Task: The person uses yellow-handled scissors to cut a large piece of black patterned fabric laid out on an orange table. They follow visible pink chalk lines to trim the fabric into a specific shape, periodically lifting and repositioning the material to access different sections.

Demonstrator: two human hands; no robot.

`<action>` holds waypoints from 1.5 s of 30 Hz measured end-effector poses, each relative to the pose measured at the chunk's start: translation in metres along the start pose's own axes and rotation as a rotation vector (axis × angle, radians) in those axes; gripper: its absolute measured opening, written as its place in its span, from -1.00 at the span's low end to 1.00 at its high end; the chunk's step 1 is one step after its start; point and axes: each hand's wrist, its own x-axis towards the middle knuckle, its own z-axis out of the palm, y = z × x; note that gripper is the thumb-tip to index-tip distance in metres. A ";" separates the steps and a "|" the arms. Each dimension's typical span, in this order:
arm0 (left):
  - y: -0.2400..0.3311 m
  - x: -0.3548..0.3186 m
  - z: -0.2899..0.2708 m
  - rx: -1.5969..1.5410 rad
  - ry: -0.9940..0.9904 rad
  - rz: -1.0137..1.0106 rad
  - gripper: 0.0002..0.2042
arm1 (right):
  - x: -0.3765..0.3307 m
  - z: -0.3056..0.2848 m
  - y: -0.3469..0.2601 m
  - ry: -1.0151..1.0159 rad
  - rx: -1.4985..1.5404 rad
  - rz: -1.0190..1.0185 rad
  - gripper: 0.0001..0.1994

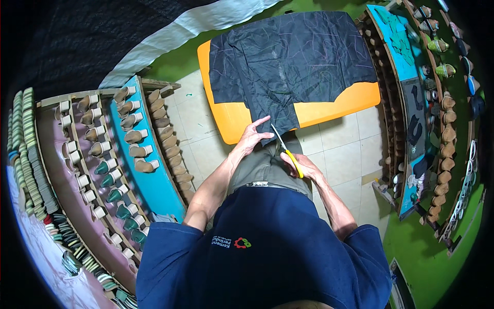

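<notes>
A large dark cloth (309, 56) with thin drawn outlines lies creased over an orange table (231, 121). A narrow part of it hangs past the near edge, in front of my body. My left hand (250, 138) holds the left edge of this hanging part, with thumb and forefinger apart on the cloth and the other fingers partly hidden. In my right hand (303, 166) is a pair of scissors (292, 158) with yellow handles. Its blades point up and to the left, against the hanging cloth, close to my left fingertips.
Racks of shoe lasts (131, 121) stand on the left, with stacked soles (23, 129) farther out. On the right are a blue board (393, 38) with green scraps and a row of brown lasts (446, 134). Pale floor tiles (339, 154) surround the table.
</notes>
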 end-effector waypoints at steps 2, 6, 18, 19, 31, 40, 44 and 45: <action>0.002 -0.002 0.003 -0.012 0.006 -0.008 -0.21 | 0.002 0.000 0.001 -0.021 0.021 0.010 -0.28; 0.013 -0.008 0.011 0.005 0.042 -0.043 -0.21 | 0.006 -0.003 0.010 -0.034 0.022 0.012 -0.29; 0.006 0.001 0.008 -0.117 0.015 -0.050 -0.25 | -0.005 -0.014 0.017 0.025 0.037 -0.034 -0.35; 0.002 0.004 0.005 -0.143 0.017 -0.057 -0.25 | -0.009 -0.015 0.016 0.020 0.057 -0.029 -0.36; 0.013 -0.006 0.020 -0.047 -0.019 -0.065 -0.27 | -0.001 -0.018 0.007 -0.019 0.227 0.004 -0.35; 0.004 0.009 0.023 -0.150 -0.025 0.003 -0.22 | -0.008 -0.017 0.007 0.001 0.247 -0.006 -0.33; 0.003 0.007 0.023 -0.115 -0.029 -0.011 -0.15 | -0.002 -0.017 -0.006 -0.011 0.254 -0.023 -0.34; 0.003 0.007 0.024 -0.113 -0.030 -0.015 -0.15 | -0.003 -0.016 -0.004 0.019 0.271 -0.018 -0.34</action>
